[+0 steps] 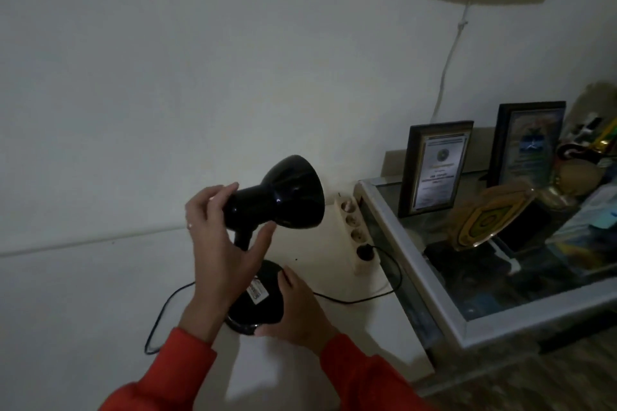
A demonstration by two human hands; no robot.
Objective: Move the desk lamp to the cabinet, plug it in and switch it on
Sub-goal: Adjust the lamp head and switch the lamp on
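Glossy black desk lamp (267, 243) stands just beside the white power strip (359, 233), already plugged; left hand (227, 243) half-curled on its neck aiming the shade, right hand (297, 307) wrapped round the base, likely steadying.

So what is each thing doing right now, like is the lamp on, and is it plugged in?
Desk lamp: unlit, standing on the white surface.
Lamp cord: plugged into the nearest socket.
Power strip: lying flat, three sockets free.
Left hand: gripping the lamp's head.
Right hand: resting on the lamp's base.
Framed certificates: upright on the glass cabinet.
Shield plaque: propped up, tilted.
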